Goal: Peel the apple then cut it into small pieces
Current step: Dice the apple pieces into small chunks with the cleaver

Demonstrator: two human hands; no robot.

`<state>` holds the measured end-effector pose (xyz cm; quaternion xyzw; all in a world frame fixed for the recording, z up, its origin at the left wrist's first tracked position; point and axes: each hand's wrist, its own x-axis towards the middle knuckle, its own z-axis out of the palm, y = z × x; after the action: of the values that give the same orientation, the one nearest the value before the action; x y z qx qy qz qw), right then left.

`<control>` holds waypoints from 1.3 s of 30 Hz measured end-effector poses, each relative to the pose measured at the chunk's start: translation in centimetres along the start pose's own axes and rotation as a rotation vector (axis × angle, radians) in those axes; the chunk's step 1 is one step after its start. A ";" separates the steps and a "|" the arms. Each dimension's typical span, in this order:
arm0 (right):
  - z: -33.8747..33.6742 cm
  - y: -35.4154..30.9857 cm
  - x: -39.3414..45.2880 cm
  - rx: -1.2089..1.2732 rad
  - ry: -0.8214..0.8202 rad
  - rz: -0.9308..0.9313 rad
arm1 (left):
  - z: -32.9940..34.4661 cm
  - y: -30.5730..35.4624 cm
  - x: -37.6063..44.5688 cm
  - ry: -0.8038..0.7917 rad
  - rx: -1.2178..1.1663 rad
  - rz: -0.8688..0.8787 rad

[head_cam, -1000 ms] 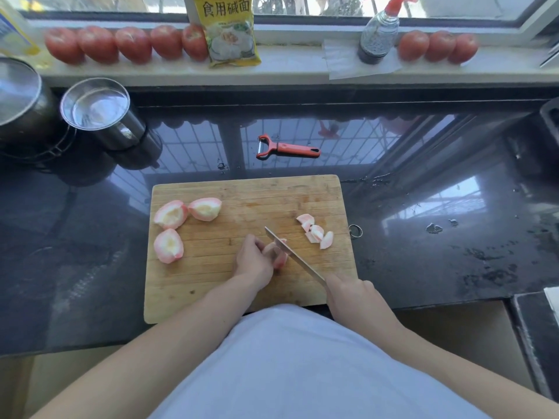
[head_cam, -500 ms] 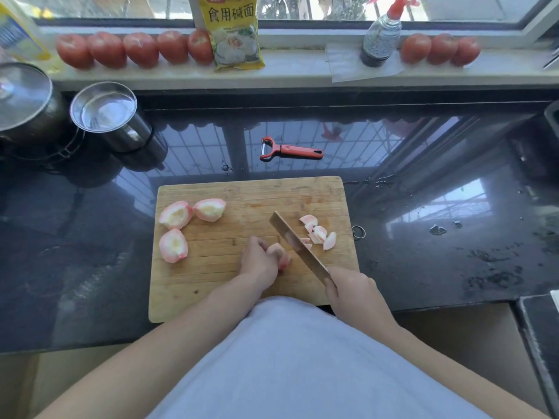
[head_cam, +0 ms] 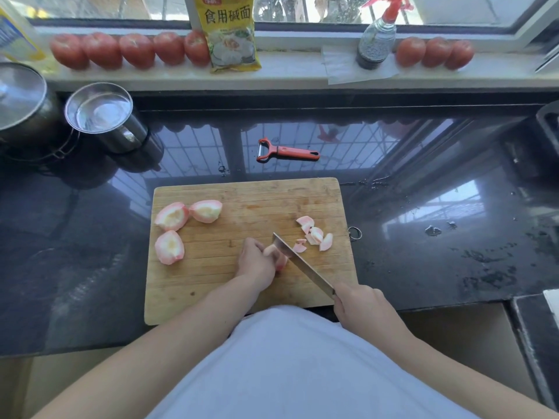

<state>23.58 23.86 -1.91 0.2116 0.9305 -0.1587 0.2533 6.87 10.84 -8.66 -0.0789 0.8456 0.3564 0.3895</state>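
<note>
The dark polished surface (head_cam: 423,252) lies in front of me and it reflects the window bars. On its near middle part rests the bamboo cutting board (head_cam: 242,291), with a small metal ring at its right edge. At the far left of the surface stand a steel pot with a lid (head_cam: 21,101) and, just beside it, a steel cup (head_cam: 102,116). On the windowsill behind I see two rows of tomatoes (head_cam: 136,49), a yellow packet (head_cam: 228,31) between them, and a spray bottle (head_cam: 376,40). A red peeler (head_cam: 286,151) lies on the surface beyond the board, apart from it. On the left part of the board lie three peeled apple quarters (head_cam: 172,216), two close together and one nearer to me. My left hand (head_cam: 255,261) rests at the middle of the board, and its grip is closed with curled fingers over the apple piece (head_cam: 279,258) that I am cutting. My right hand (head_cam: 360,306) is at the near right corner of the board, its grip wrapped around the handle of the knife (head_cam: 302,264). The blade runs diagonally up to the left and touches the apple piece just beside my left fingers. To the right of the blade lies a little heap of small cut pieces (head_cam: 314,234).
</note>
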 end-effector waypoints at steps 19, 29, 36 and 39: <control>0.9 -0.4 0.4 0.061 0.061 -0.003 | 0.1 -0.3 0.1 0.026 0.024 0.023; 0.6 -0.2 0.0 0.052 0.038 -0.008 | 0.0 -0.4 0.1 0.009 0.025 0.029; 0.0 -3.6 3.4 -0.008 -0.011 -0.011 | 0.0 -0.3 0.3 0.026 0.036 0.041; 0.3 -4.0 4.0 0.043 0.038 -0.007 | -0.1 -0.5 0.2 0.013 0.038 0.056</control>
<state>18.65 21.53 -3.51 0.2168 0.9322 -0.1755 0.2305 6.85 10.39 -9.03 -0.0500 0.8567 0.3503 0.3753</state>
